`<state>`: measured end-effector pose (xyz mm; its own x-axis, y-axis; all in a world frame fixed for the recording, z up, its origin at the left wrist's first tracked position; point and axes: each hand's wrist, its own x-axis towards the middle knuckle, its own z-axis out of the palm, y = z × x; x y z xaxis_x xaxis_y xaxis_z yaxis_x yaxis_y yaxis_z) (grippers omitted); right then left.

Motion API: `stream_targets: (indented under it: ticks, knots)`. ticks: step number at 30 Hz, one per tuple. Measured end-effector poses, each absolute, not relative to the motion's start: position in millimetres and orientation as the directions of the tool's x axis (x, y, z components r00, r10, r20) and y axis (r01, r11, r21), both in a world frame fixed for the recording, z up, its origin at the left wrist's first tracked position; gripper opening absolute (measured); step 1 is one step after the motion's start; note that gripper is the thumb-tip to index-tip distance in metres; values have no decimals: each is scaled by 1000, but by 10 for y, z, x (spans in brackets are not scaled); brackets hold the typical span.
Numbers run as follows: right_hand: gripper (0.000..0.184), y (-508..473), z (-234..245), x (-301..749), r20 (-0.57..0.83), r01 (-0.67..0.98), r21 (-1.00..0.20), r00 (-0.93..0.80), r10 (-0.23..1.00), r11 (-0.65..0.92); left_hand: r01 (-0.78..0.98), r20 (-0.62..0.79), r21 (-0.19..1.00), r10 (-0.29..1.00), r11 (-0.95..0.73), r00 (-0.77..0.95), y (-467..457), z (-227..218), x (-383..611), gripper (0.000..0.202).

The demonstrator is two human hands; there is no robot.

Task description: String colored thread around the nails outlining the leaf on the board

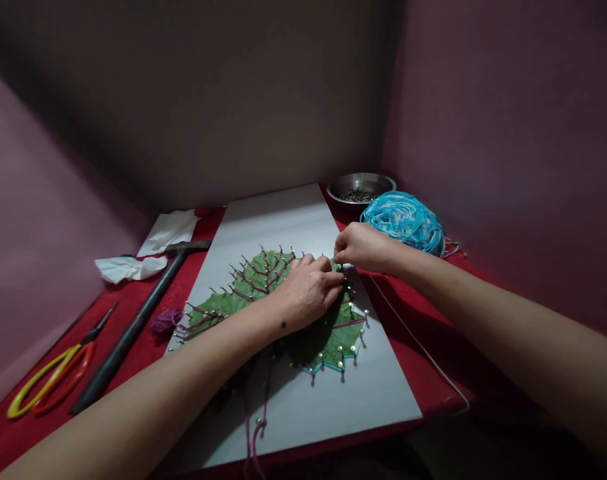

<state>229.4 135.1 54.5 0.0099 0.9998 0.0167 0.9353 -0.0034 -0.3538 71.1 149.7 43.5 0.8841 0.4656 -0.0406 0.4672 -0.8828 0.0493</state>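
Note:
A white board [293,220] lies on a red table and carries a green leaf [256,277] ringed with small nails and strung with purple thread. My left hand [308,290] rests on the leaf, fingers curled against the nails at its right edge. My right hand [363,247] pinches something small just above those nails, touching the left fingertips. A thin white thread [418,343] runs from that spot toward the table's front edge. Light blue thread follows the leaf's lower nails.
A ball of blue yarn [406,221] and a metal bowl of nails [360,189] sit at the back right. A hammer [133,327], scissors with yellow and red handles [50,380], a purple thread tuft [164,320] and crumpled white tissues [130,267] lie left. Walls enclose three sides.

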Motion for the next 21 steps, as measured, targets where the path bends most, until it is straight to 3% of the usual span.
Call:
stream_targets:
  ticks: [4, 8, 11, 14, 18, 21]
  knots:
    - [17, 1280, 614, 2208, 4, 945, -327, -26, 1000, 25, 468, -44, 49, 467, -882, 883, 1511, 428, 709, 30]
    - [16, 1204, 588, 2390, -5, 849, -510, -160, 987, 135, 462, -31, 63, 461, -885, 887, 1507, 420, 701, 29]
    - [13, 1214, 501, 2550, -15, 769, -631, -144, 989, 103, 453, -11, 72, 453, -889, 891, 1504, 421, 694, 28]
    - [9, 1239, 390, 2572, -23, 698, -715, -67, 997, 30, 451, -7, 63, 452, -890, 892, 1506, 421, 691, 28]
    - [5, 1228, 283, 2453, -157, 496, -838, 180, 971, -227, 450, -8, 52, 450, -892, 893, 1509, 409, 705, 28]
    - [8, 1204, 243, 2393, -201, 390, -875, 247, 948, -287, 450, -15, 88, 450, -889, 893, 1504, 425, 714, 26]
